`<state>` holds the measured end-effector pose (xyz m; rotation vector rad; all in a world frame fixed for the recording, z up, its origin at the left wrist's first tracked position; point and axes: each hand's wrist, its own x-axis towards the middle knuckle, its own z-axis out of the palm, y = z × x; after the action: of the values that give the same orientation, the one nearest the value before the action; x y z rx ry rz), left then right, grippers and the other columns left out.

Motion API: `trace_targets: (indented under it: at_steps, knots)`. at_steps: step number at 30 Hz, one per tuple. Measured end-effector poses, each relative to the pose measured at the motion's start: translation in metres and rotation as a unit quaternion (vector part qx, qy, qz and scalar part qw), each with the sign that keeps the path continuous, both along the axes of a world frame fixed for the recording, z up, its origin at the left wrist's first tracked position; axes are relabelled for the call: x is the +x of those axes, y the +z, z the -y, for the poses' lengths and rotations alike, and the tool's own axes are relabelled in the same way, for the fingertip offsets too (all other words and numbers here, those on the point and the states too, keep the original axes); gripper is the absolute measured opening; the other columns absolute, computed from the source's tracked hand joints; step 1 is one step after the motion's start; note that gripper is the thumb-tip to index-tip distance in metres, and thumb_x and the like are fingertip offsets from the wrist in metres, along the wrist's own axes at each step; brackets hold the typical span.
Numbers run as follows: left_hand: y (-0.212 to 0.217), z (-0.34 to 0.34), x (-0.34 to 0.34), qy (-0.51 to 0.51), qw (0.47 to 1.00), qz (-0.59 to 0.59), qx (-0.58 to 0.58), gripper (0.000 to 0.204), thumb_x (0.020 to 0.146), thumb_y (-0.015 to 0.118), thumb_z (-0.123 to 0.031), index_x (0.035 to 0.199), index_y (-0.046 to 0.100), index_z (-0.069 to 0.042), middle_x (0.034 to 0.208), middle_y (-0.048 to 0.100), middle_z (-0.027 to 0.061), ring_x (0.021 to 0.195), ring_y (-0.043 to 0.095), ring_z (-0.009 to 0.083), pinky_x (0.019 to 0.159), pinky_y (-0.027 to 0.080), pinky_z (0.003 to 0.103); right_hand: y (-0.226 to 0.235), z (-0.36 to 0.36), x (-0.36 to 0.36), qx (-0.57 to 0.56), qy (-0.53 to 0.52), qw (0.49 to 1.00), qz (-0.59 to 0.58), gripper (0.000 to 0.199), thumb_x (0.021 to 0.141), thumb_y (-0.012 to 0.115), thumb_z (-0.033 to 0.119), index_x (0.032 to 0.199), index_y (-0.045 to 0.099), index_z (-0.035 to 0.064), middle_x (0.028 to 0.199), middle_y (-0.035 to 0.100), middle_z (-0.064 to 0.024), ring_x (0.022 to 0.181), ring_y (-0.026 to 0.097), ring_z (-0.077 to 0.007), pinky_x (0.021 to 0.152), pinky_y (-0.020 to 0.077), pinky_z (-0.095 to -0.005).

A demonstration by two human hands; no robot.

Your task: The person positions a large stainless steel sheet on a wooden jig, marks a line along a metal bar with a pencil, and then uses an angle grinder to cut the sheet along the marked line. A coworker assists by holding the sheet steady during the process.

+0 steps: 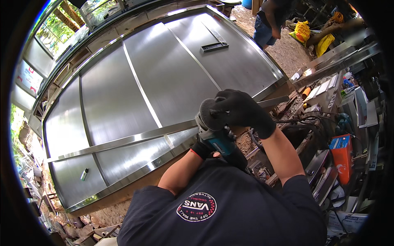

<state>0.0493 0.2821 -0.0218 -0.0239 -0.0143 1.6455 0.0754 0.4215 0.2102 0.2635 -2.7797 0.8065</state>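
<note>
An angle grinder with a teal and black body is held upright in front of my chest. My left hand, in a black glove, wraps round its body and is partly hidden behind it. My right hand, also gloved in black, has its fingers closed at the face of the round grinding disc. Beyond the grinder lies a large framed sheet-metal panel with several strips across it. A long metal bar crosses the panel's near side.
A try square lies on the panel's far right, and a small green and black object at its near left. Another person stands at the far right near a yellow bag. Cables, metal offcuts and an orange box crowd the right side.
</note>
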Motion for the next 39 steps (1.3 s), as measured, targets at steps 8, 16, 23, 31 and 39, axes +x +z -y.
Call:
trace_targets:
  at_steps: [8, 16, 23, 31, 39]
  knots:
    - [0.001, -0.002, -0.002, -0.026, 0.996, 0.057, -0.062, 0.029, 0.105, 0.054, -0.039, 0.102, 0.064, -0.011, 0.089, 0.062, 0.0049, 0.089, 0.063, 0.0254, 0.096, 0.048, 0.05, -0.044, 0.025, -0.001, 0.063, -0.265, 0.962, 0.03, 0.016, 0.083, 0.076, 0.021, 0.078, 0.072, 0.0067, 0.071, 0.066, -0.0129, 0.068, 0.068, -0.0336, 0.063, 0.0538, -0.0451]
    - [0.03, 0.006, -0.008, 0.059, 0.998, 0.004, -0.031, 0.039, 0.105, 0.054, -0.043, 0.117, 0.062, -0.007, 0.1, 0.068, 0.0104, 0.098, 0.066, 0.0317, 0.101, 0.049, 0.054, -0.072, -0.025, 0.058, -0.2, -0.296, 0.93, 0.088, 0.02, 0.095, 0.072, 0.023, 0.087, 0.071, 0.0042, 0.073, 0.067, -0.0083, 0.069, 0.066, -0.0176, 0.065, 0.0531, -0.0353]
    - [0.063, 0.013, -0.028, 0.172, 0.98, -0.07, -0.067, 0.078, 0.087, 0.059, -0.073, 0.129, 0.062, -0.007, 0.111, 0.071, 0.0185, 0.102, 0.068, 0.0398, 0.097, 0.054, 0.059, -0.109, 0.045, 0.127, -0.601, -0.168, 0.754, 0.207, 0.061, 0.079, 0.088, 0.017, 0.132, 0.063, 0.0005, 0.109, 0.07, -0.0052, 0.1, 0.066, -0.0127, 0.09, 0.0548, -0.0299]
    - [0.063, 0.005, -0.022, 0.092, 0.986, -0.13, -0.052, 0.087, 0.085, 0.054, -0.075, 0.139, 0.057, -0.007, 0.125, 0.067, 0.0197, 0.115, 0.065, 0.041, 0.103, 0.051, 0.058, -0.097, 0.063, 0.153, -0.413, -0.263, 0.861, 0.138, 0.066, 0.077, 0.089, 0.03, 0.132, 0.064, 0.0019, 0.112, 0.075, -0.0107, 0.102, 0.07, -0.0162, 0.094, 0.0547, -0.0358]
    - [0.049, 0.006, -0.015, 0.048, 0.978, -0.202, -0.017, 0.109, 0.072, 0.056, -0.085, 0.152, 0.047, -0.01, 0.136, 0.061, 0.0206, 0.121, 0.061, 0.0427, 0.109, 0.045, 0.063, -0.038, -0.023, 0.128, -0.144, -0.122, 0.969, -0.16, 0.025, 0.093, 0.077, 0.02, 0.113, 0.075, 0.0045, 0.103, 0.074, -0.0164, 0.092, 0.073, -0.0339, 0.084, 0.0574, -0.0422]
